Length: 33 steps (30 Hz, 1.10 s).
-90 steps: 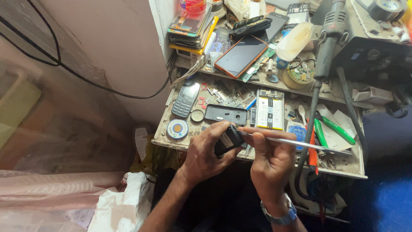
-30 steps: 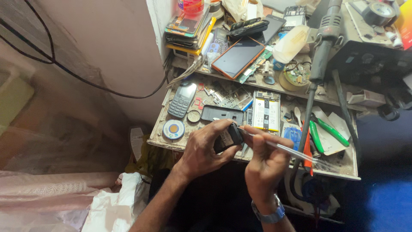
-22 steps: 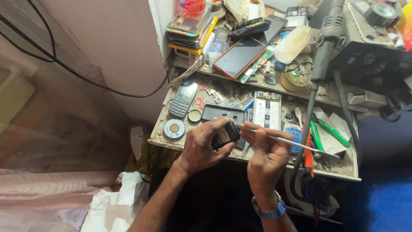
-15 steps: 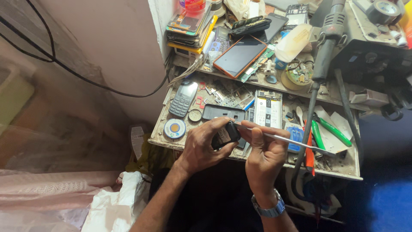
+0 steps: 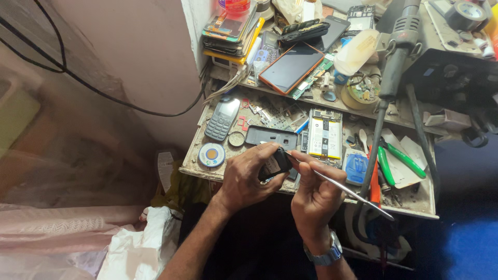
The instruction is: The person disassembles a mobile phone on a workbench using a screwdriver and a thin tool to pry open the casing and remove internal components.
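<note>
Pale plastered wall fills the left side of the view, with a black cable hanging across it, and below it lie pinkish cloth and a white crumpled bag. To the right stands the cluttered counter, dusty and full of phone parts, which probably stay spread out so that each one is easy to reach.

On its left part lie a round reel of solder and a grey keypad phone, face up. Beside them rests a dark back cover, apart from any phone body. Higher up, a stack of phones leans near the wall, and a phone with orange edge lies face up.

The left hand is closed around a small dark phone part and holds it just over the front edge of the counter, tilted toward the person, it seems in order to keep the working side visible and steady. The right hand, with a wristwatch, pinches a thin metal tool like a pen, near its front end; the tip touches the part, while the long rear end points down to the right. This short grip appears to give fine control.

Further right lie an opened phone with battery, green-handled pliers, and a hot air handle with its hose.
</note>
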Tool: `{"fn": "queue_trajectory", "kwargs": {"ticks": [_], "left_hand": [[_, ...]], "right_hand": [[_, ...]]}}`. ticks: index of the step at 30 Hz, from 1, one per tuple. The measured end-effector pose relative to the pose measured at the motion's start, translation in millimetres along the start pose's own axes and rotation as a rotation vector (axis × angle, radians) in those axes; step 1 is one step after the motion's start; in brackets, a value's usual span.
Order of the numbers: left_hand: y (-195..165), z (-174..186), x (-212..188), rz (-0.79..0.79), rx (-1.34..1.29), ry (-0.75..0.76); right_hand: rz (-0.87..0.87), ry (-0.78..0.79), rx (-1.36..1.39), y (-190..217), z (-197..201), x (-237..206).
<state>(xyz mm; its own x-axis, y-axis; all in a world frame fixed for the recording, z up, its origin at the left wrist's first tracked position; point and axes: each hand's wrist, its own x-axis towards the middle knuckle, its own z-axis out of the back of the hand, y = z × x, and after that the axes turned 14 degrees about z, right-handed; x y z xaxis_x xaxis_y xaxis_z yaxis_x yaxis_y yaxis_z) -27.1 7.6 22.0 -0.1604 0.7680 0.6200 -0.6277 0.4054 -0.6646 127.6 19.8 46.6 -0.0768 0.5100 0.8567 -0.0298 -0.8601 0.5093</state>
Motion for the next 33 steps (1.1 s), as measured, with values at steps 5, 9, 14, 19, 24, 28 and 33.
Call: {"fn": "queue_trajectory", "kwargs": {"ticks": [5, 9, 14, 19, 24, 28, 33], "left_hand": [[-1.1, -3.3, -0.5, -0.004, 0.024, -0.015], [-1.0, -6.0, 1.9, -0.018, 0.074, -0.016], [-2.5, -3.4, 1.4, 0.006, 0.092, 0.015], [-6.2, 1.2, -0.8, 0.019, 0.054, -0.016], [-7.7, 0.4, 0.6, 0.028, 0.041, -0.019], [-8.4, -2.7, 1.5, 0.039, 0.050, -0.023], [-8.8, -5.3, 1.6, 0.066, 0.014, -0.022]], "right_hand": [[0.107, 0.053, -0.188, 3.1, 0.3, 2.9], [0.231, 0.139, -0.331, 1.3, 0.0, 6.6], [0.180, 0.095, -0.309, -1.5, -3.7, 1.9], [0.013, -0.004, -0.085, -2.6, -2.8, -3.7], [0.021, 0.006, -0.093, -3.5, -0.1, -4.8], [0.053, 0.026, -0.142, -5.3, -0.1, -5.4], [0.041, 0.023, -0.099, -5.3, 1.4, -7.1]]}}
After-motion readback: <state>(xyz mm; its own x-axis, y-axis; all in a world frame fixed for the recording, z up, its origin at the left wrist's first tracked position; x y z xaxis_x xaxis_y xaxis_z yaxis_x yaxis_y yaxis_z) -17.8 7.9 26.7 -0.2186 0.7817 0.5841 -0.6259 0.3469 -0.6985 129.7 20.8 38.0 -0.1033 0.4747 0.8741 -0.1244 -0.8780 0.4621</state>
